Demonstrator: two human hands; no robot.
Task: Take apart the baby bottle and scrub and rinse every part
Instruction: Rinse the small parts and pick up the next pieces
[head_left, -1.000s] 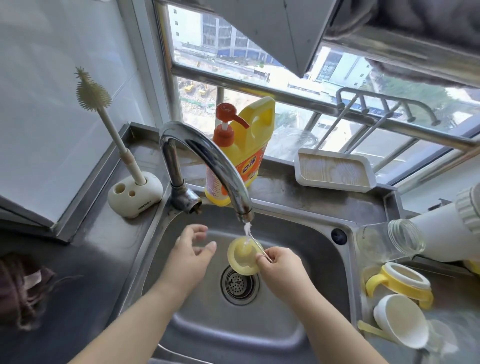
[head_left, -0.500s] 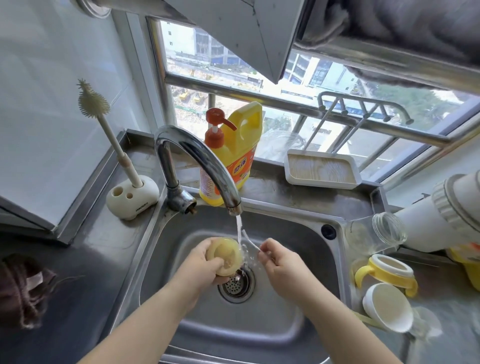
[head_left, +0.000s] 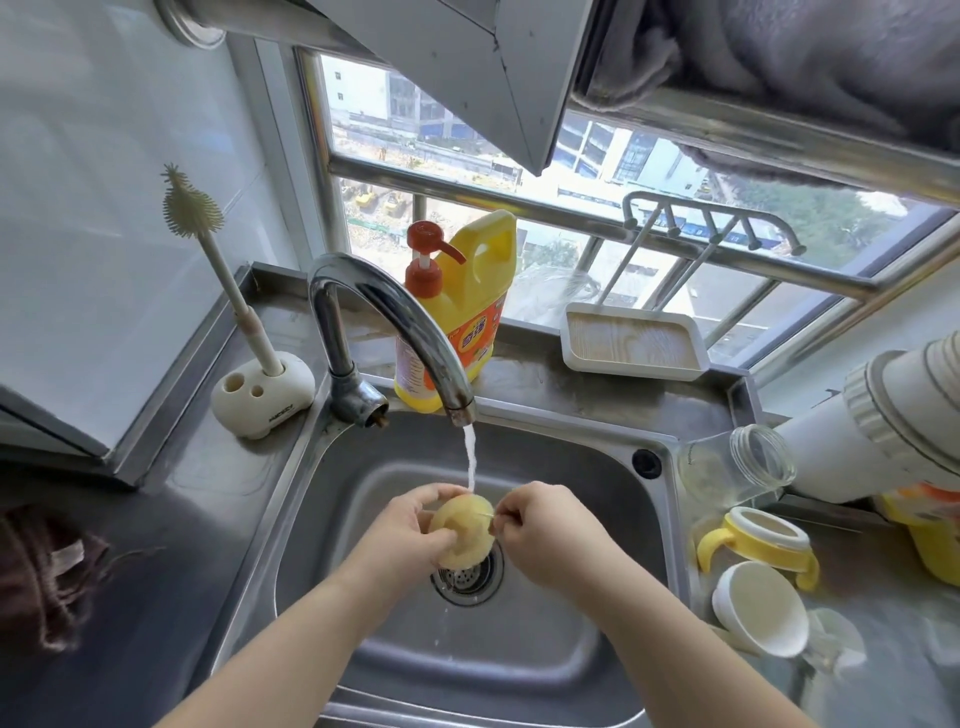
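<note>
Bottle brush (head_left: 208, 244) upright in holder, far left on counter. Tap (head_left: 395, 322) running w/ thin stream. Left hand (head_left: 400, 535) grips yellowish teat (head_left: 462, 530) over sink (head_left: 597, 467) drain. Right hand (head_left: 550, 535) pinches thin brush at teat's edge; bristles too small to see. Glass bottle (head_left: 737, 467), yellow collar (head_left: 758, 540), white cap (head_left: 763, 608) on counter at right.

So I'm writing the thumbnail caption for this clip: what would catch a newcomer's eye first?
The two hands over the sink drain: the left hand holds a pale yellow nipple under the running tap, and the right hand pinches a thin brush at it. Next, the bright yellow detergent bottle behind the tap. Then the taken-apart bottle parts on the counter to the right: a glass bottle on its side and a yellow handled collar.
</note>
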